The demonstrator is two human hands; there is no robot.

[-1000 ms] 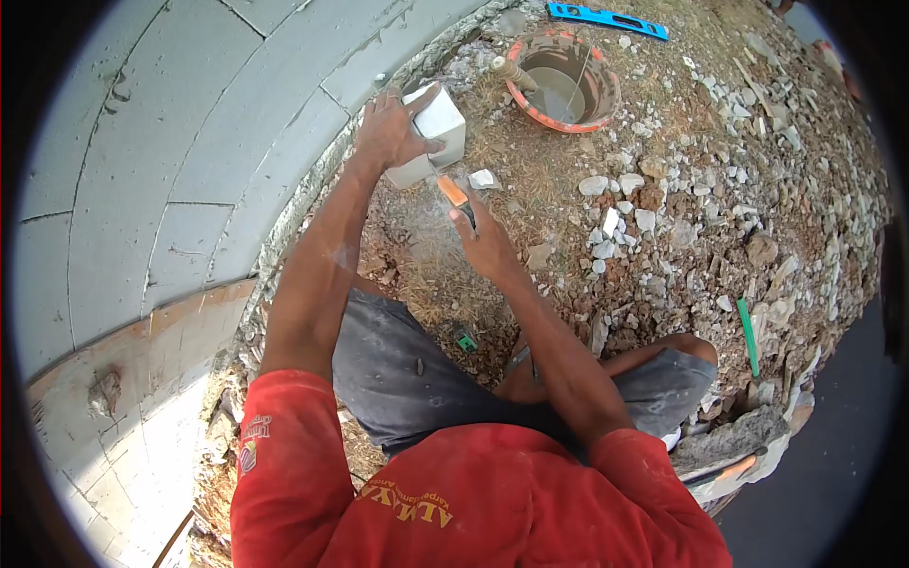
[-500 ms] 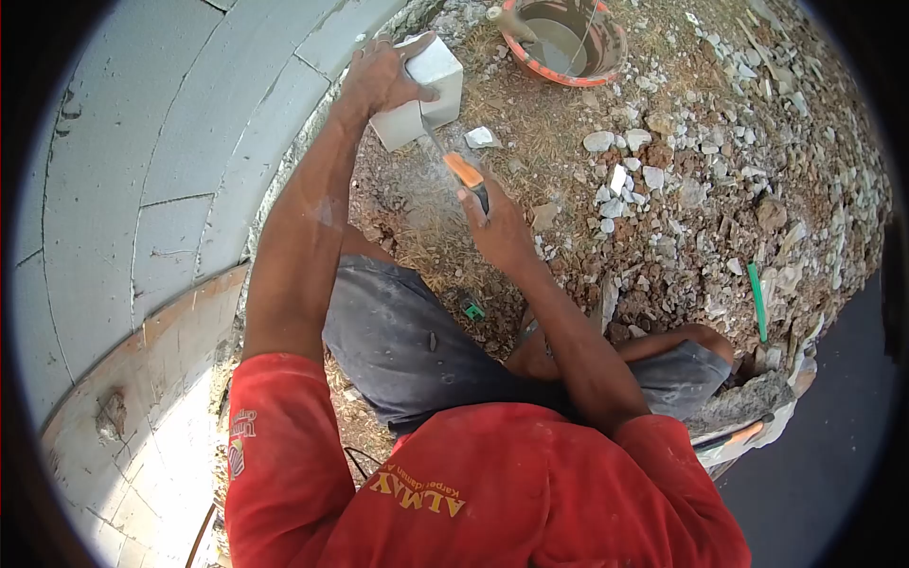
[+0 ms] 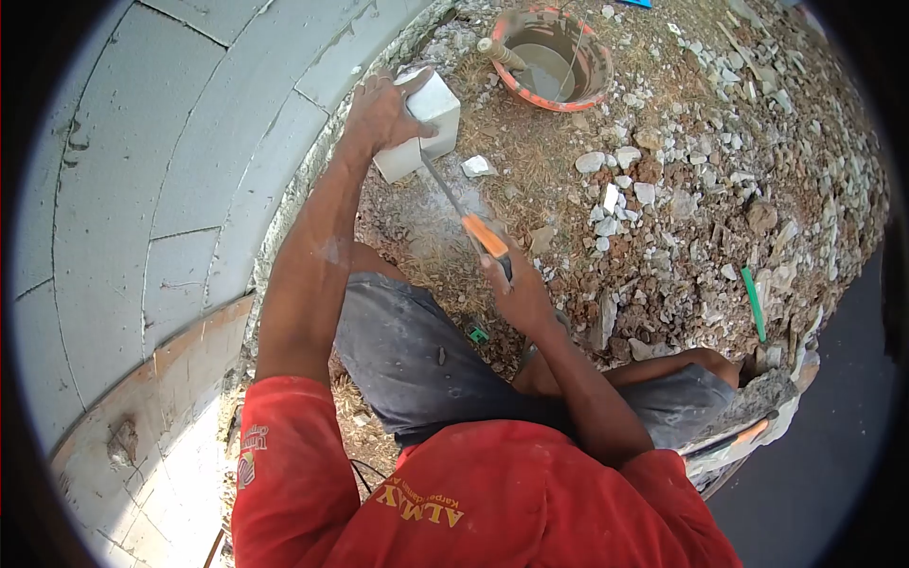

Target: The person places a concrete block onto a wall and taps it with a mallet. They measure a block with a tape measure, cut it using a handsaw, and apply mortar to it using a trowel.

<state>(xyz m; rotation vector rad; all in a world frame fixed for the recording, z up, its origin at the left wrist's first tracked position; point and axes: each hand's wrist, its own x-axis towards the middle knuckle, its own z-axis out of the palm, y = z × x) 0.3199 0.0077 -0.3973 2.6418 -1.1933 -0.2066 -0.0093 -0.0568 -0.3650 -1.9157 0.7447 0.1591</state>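
A white block (image 3: 436,109) rests on the ground beside the wall. My left hand (image 3: 381,115) lies over its left side with thumb and fingers spread across the top, gripping it. In my right hand (image 3: 516,289) is a saw (image 3: 485,235) with an orange and black handle, my fingers wrapped round it. The saw's narrow blade runs up and left from the handle, and its far end sits in a cut in the block's near side. A small white chip (image 3: 478,167) lies just right of the block.
An orange-rimmed bucket (image 3: 606,80) of grey wet mix, with a handled tool (image 3: 502,54) in it, stands beyond the block. The grey block wall (image 3: 189,123) curves along the left. Rubble (image 3: 663,237) and a green strip (image 3: 754,305) lie to the right.
My right hand has drawn the saw back toward my body and to the right, so more blade shows. My left hand still holds the block. The camera view has shifted slightly.
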